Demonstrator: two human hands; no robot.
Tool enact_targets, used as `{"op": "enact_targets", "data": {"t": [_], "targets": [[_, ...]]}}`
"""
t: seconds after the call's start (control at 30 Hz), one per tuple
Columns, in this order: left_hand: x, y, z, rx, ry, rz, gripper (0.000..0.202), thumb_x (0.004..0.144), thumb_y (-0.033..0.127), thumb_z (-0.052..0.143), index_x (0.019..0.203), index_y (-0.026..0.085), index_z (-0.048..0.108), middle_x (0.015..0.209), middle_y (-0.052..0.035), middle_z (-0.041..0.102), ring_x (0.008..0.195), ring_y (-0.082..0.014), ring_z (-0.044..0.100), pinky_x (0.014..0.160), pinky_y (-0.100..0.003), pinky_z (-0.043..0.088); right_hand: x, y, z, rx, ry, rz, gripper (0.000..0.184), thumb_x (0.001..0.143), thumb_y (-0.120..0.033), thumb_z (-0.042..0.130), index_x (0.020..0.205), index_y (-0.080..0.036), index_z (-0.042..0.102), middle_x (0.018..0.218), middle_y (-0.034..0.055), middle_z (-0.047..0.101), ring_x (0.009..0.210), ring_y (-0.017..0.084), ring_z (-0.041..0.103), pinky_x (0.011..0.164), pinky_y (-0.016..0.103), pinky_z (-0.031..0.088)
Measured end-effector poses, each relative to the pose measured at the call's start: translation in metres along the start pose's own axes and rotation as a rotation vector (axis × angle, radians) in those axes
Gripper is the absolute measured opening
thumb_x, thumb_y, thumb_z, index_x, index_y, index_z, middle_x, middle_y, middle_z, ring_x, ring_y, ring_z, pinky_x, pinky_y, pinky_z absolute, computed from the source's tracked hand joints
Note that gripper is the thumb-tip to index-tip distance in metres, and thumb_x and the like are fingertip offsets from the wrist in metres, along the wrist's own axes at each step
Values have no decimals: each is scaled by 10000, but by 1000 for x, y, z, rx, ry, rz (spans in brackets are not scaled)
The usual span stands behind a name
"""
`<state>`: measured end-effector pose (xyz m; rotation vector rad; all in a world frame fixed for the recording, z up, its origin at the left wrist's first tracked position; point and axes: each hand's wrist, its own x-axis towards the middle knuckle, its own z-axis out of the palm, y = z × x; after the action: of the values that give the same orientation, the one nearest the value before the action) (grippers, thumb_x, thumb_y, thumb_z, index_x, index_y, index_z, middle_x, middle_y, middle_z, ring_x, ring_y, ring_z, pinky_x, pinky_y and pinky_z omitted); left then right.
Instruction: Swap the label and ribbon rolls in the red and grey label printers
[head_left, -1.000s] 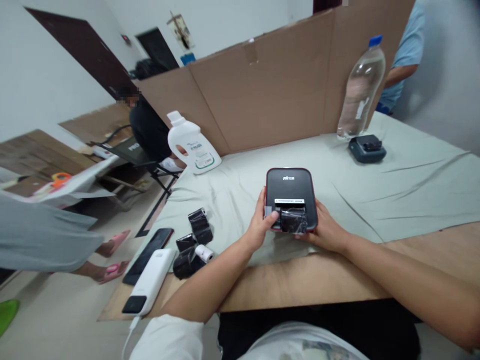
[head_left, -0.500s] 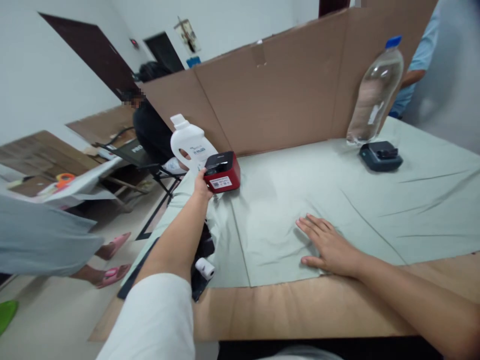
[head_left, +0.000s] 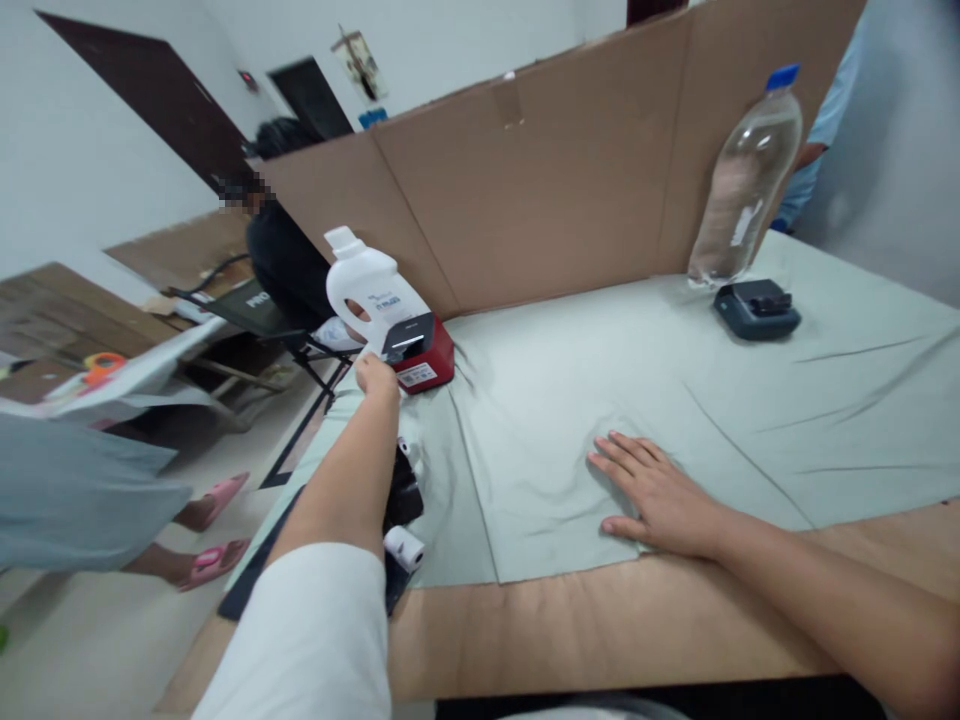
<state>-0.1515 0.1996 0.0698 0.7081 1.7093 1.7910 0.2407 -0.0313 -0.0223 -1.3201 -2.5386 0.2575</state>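
A small red and black printer (head_left: 427, 358) with a white label on its front rests at the far left of the cloth, beside a white jug-shaped bottle (head_left: 375, 285). My left hand (head_left: 379, 377) is closed at the printer's left front corner; some of its fingers are hidden. Flat on the pale green cloth (head_left: 555, 390) lies my right hand (head_left: 649, 495), fingers spread and holding nothing. Near my left forearm are a white paper roll (head_left: 405, 548) and a black item (head_left: 406, 492), partly covered by the arm.
A cardboard panel (head_left: 555, 190) stands along the table's back. At the right back are a large clear bottle (head_left: 750, 190) with a blue cap and a dark boxy device (head_left: 757, 310). One person (head_left: 289, 250) sits beyond the left edge; another's sandalled feet (head_left: 217, 560) show on the floor.
The printer has come down and left from a tilted hold to resting on the cloth against the white bottle. My left hand has shifted left with it. My right hand stays put.
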Motion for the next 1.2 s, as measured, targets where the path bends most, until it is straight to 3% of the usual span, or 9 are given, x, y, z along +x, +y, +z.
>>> {"op": "enact_targets", "data": {"t": [0.17, 0.33, 0.47, 0.57, 0.67, 0.73, 0.87, 1.0, 1.2], "targets": [[-76, -14, 22, 287, 68, 347, 92, 895, 247, 483, 972, 205, 510, 1144, -101, 548, 1243, -247, 461, 1103, -446, 296, 2, -3, -4, -13, -14, 2, 777, 835, -670, 526, 1453, -208, 435, 1545, 139, 360, 1442, 340, 282, 1129, 538, 291], [-203, -73, 32, 436, -503, 549, 248, 825, 262, 536, 1066, 205, 526, 1161, -108, 565, 1192, -255, 493, 1092, -469, 317, -1, -5, -3, -27, 7, -5, 787, 847, -694, 477, 1458, -201, 428, 1548, 149, 349, 1446, 338, 276, 1136, 530, 281], [-262, -105, 13, 506, -692, 677, 306, 853, 333, 507, 1134, 214, 527, 1261, -131, 546, 1264, -270, 452, 1093, -510, 307, -7, -11, 0, -31, 12, -12, 803, 843, -688, 489, 1470, -193, 410, 1552, 150, 340, 1447, 342, 272, 1143, 528, 270], [-267, -108, 3, 514, -709, 694, 279, 866, 341, 489, 1107, 212, 546, 1229, -128, 569, 1231, -262, 481, 1080, -495, 332, -5, -6, -2, -6, -17, -41, 788, 842, -677, 501, 1465, -202, 416, 1551, 140, 347, 1445, 330, 279, 1138, 517, 275], [-263, -104, 2, 545, -698, 667, 255, 870, 349, 481, 1071, 216, 566, 1145, -112, 603, 1148, -261, 527, 1036, -491, 373, 12, 24, -17, 15, -30, -14, 695, 856, -636, 518, 1415, -224, 484, 1485, 133, 458, 1397, 300, 374, 1117, 491, 307], [-263, -101, 3, 594, -699, 653, 242, 862, 345, 492, 1052, 224, 579, 1138, -107, 613, 1137, -274, 529, 1016, -508, 378, 28, 63, -36, -43, 92, 169, 640, 877, -570, 526, 1380, -175, 517, 1449, 169, 485, 1391, 313, 370, 1126, 497, 279], [-268, -97, 5, 665, -734, 649, 201, 844, 308, 516, 1018, 246, 595, 1146, -91, 624, 1146, -285, 528, 1006, -523, 367, 47, 160, -82, -250, 458, 657, 673, 838, -439, 622, 1415, -143, 441, 1567, 204, 241, 1452, 401, 141, 1119, 583, 174], [-272, -91, 6, 707, -787, 657, 179, 815, 271, 561, 989, 250, 599, 1123, -83, 637, 1143, -292, 527, 1009, -526, 344, 39, 227, -103, -206, 464, 1022, 862, 747, -466, 718, 1468, -184, 340, 1576, 238, 87, 1404, 506, 119, 1059, 620, 196], [-277, -80, 5, 795, -848, 618, 201, 804, 227, 576, 1004, 227, 593, 1142, -75, 630, 1162, -268, 503, 1037, -483, 314, 33, 239, -90, -78, 486, 1117, 794, 758, -429, 688, 1441, -179, 368, 1406, 240, 324, 1226, 414, 401, 976, 497, 342]]}}
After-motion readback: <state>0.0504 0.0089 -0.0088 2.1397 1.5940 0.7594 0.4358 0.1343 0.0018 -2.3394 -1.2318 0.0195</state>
